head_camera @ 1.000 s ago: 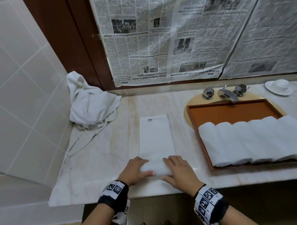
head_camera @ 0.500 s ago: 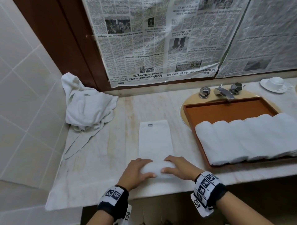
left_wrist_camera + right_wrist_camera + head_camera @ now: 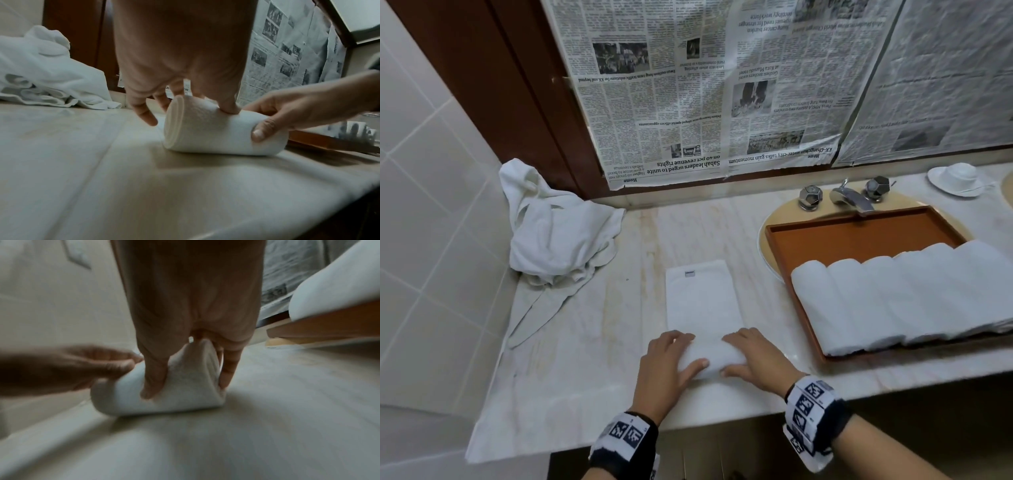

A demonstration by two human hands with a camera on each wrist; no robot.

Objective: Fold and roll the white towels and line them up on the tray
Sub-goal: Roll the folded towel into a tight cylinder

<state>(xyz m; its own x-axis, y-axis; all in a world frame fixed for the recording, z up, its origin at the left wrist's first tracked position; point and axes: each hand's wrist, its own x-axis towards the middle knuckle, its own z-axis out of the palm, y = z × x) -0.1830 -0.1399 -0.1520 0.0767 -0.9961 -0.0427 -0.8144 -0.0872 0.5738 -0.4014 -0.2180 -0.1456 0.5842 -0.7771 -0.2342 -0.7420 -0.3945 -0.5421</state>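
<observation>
Loose towels (image 3: 551, 229): a crumpled white heap at the left of the frame, against the tiled wall, not yet folded.
Worktop (image 3: 592, 346): pale marble; it carries everything.
Left hand (image 3: 664, 368): fingers curled over the left end of the roll, thumb pressing its near side.
Folded towel (image 3: 703, 301): a long strip at the lower middle of the frame; its near end is already a roll (image 3: 218, 131), its far part lies flat, label up.
Right hand (image 3: 755, 359): curled round the right end, thumb on the near side.
Step in hand: rolling away from the body. I think both hands should push evenly and keep the layers tight, so the ends stay flush.
Tray (image 3: 859, 236): at the right of the frame, over the sink; rolled towels (image 3: 900, 298) lie side by side along its near part.
</observation>
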